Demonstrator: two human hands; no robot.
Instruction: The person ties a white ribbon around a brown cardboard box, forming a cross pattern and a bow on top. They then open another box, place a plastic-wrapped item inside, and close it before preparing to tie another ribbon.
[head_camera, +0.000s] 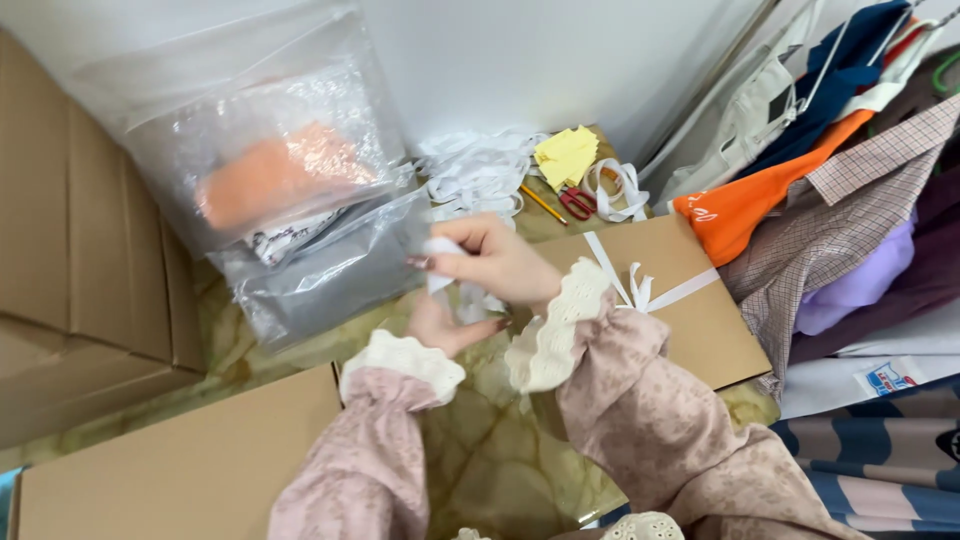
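The right hand (495, 258) is closed in a pinch on a piece of white ribbon (440, 248), thumb and fingers pressing it from both sides. The left hand (440, 325) lies just below, palm turned up, and it seems to hold the lower part of the same ribbon, but the right hand covers its fingers, so I cannot tell if they are really closed on it. The ribbon is kept between the two hands, probably so that it stays stretched and does not slip.

Just to the right of the right hand lies a flat brown box (690, 310) with a white ribbon bow (638, 290) tied across it. Beyond the hands, near the wall, are loose white ribbon strips (475, 175), red scissors (577, 203), a pencil (543, 204) and a yellow cloth (566, 155). To the left stand clear plastic bags (270, 180); something orange is inside, blurred by the plastic. An open cardboard box (180, 470) below the left hand is cut by the frame edge.
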